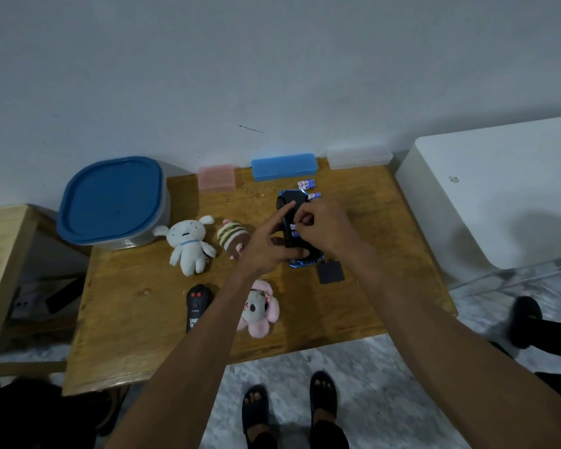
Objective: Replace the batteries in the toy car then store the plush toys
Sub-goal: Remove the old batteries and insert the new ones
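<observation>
The blue toy car (pixel 290 204) lies upside down on the wooden table (pixel 136 286), its battery bay open with batteries showing. My left hand (pixel 268 246) grips the car's near side, its index finger stretched along the underside. My right hand (pixel 321 228) pinches a battery (pixel 294 234) in the bay. Two loose batteries (pixel 306 183) (pixel 314 196) lie beyond the car. The black battery cover (pixel 330 272) lies near the car's front. Three plush toys lie on the table: a white one (pixel 190 243), a striped brown one (pixel 233 238) and a pink one (pixel 259 307).
A black remote control (pixel 197 304) lies near the table's front. A grey tub with a blue lid (pixel 112 202) stands at the back left. Pink (pixel 216 177), blue (pixel 284 166) and clear (pixel 358 158) cases line the back edge. A white box (pixel 499 189) stands to the right.
</observation>
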